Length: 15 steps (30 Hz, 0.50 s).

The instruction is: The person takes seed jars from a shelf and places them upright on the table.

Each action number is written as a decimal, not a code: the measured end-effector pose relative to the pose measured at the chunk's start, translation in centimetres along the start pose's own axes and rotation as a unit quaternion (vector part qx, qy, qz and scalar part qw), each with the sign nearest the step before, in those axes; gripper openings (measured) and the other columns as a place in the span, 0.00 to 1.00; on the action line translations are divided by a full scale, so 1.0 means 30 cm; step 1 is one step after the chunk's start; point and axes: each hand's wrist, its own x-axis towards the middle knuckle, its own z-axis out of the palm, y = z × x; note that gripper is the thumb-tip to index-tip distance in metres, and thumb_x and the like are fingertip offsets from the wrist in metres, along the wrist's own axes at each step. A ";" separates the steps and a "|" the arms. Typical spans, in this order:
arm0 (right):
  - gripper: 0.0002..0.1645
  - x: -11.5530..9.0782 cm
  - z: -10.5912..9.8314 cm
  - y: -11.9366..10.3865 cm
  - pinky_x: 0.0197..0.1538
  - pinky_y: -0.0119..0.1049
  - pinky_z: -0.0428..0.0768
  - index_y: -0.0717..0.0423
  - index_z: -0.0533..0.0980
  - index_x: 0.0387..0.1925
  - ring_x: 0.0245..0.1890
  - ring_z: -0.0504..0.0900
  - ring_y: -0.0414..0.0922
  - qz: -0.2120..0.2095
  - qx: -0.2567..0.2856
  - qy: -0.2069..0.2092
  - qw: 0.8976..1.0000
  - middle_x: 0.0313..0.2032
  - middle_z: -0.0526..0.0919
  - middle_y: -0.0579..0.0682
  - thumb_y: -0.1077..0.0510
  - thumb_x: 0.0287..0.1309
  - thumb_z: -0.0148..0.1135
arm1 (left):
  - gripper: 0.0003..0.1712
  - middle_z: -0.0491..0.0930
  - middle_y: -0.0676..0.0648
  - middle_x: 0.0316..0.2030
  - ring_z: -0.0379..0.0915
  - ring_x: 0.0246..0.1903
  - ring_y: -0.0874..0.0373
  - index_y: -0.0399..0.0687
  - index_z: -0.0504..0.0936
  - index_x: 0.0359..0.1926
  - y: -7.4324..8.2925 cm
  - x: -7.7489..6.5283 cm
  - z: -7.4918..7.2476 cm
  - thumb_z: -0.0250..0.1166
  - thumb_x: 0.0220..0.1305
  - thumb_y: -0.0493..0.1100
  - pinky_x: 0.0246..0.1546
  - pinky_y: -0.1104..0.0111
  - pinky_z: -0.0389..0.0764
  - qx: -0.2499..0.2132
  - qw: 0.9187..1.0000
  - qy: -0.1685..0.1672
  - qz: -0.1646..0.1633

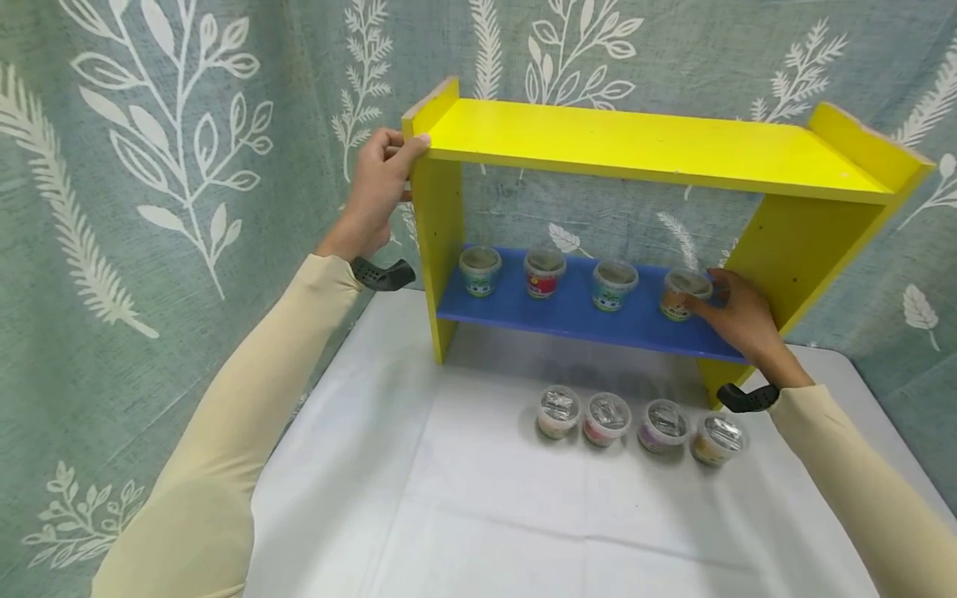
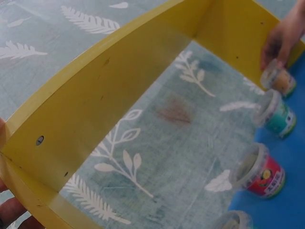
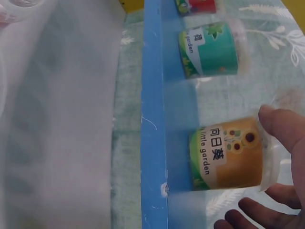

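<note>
My left hand [image 1: 381, 183] grips the upper left corner of a yellow and blue shelf unit [image 1: 635, 141], thumb in front. Its blue shelf [image 1: 576, 320] bears a row of small plastic cups. At the right end stands an orange-labelled cup [image 3: 228, 155], marked "little garden" with flowers. My right hand [image 1: 740, 316] pinches that cup near its rim between thumb and index finger; the other fingers are spread. Left of it stand a green-labelled cup [image 1: 615, 285], a red-labelled cup [image 1: 543, 272] and another green-labelled cup [image 1: 480, 270], all upright.
Several lidded cups with silvery packets inside stand on the white-covered table [image 1: 486, 473] before the shelf, among them a purplish cup [image 1: 663, 426] and an orange cup [image 1: 719, 438]. A green leaf-patterned cloth [image 1: 299, 100] hangs behind and at the left.
</note>
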 end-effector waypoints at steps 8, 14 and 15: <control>0.57 0.019 0.001 0.027 0.65 0.66 0.68 0.65 0.55 0.78 0.66 0.69 0.67 0.013 0.040 -0.031 0.999 0.69 0.67 0.71 0.30 0.67 0.60 | 0.18 0.77 0.48 0.47 0.76 0.45 0.52 0.51 0.74 0.50 0.000 -0.003 0.003 0.64 0.72 0.57 0.44 0.59 0.75 -0.004 1.000 0.005 -0.001; 0.56 0.021 0.005 0.032 0.66 0.65 0.68 0.62 0.57 0.78 0.66 0.70 0.65 0.018 0.063 -0.039 0.997 0.68 0.69 0.69 0.30 0.66 0.61 | 0.18 0.76 0.48 0.47 0.75 0.44 0.53 0.51 0.74 0.50 0.001 -0.006 0.003 0.64 0.72 0.57 0.44 0.60 0.74 0.004 1.000 0.010 -0.005; 0.57 0.019 0.005 0.032 0.66 0.65 0.68 0.62 0.56 0.78 0.66 0.70 0.65 0.022 0.066 -0.038 0.997 0.68 0.68 0.69 0.30 0.65 0.62 | 0.19 0.76 0.48 0.47 0.75 0.44 0.53 0.51 0.74 0.50 0.001 -0.005 0.005 0.64 0.72 0.58 0.44 0.60 0.74 0.004 1.000 0.009 -0.006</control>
